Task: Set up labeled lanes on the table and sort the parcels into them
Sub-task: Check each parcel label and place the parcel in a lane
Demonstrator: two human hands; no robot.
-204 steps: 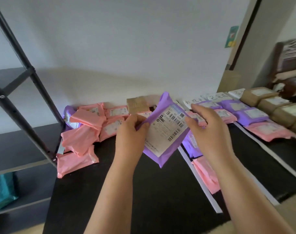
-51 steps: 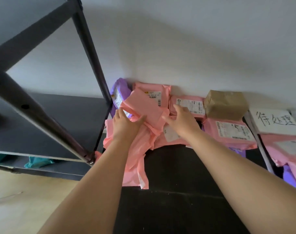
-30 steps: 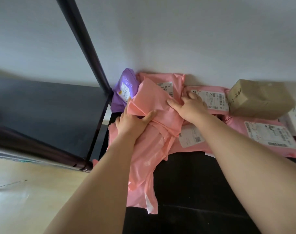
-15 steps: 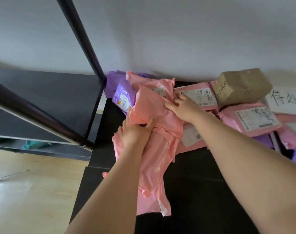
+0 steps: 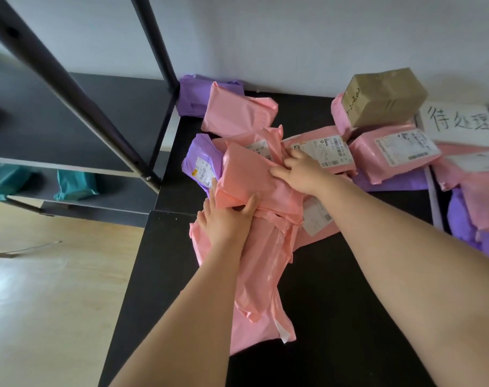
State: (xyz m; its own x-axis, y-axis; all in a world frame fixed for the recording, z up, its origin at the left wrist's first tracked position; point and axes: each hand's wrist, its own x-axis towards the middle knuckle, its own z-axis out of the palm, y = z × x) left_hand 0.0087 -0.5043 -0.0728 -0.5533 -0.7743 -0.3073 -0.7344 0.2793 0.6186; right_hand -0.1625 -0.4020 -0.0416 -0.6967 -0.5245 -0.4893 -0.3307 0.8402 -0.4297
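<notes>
The left hand point(image 5: 226, 219) grips the near edge of a pink mailer parcel point(image 5: 246, 177), thumb on top and fingers underneath. The right hand point(image 5: 301, 174) presses down on the same parcel's far right side, fingers spread; whether it grasps or only steadies cannot be told. The parcel lies atop a loose heap of pink mailers point(image 5: 265, 275) on the black table point(image 5: 335, 303), at its left end. A purple parcel point(image 5: 201, 163) touches it on the left, close to the table edge. A brown box point(image 5: 382, 96) rests tilted on pink parcels to the right, beside a handwritten lane label point(image 5: 458, 121). Risk: lifting could drag slippery neighbours along, nudging the purple parcel off the edge.
</notes>
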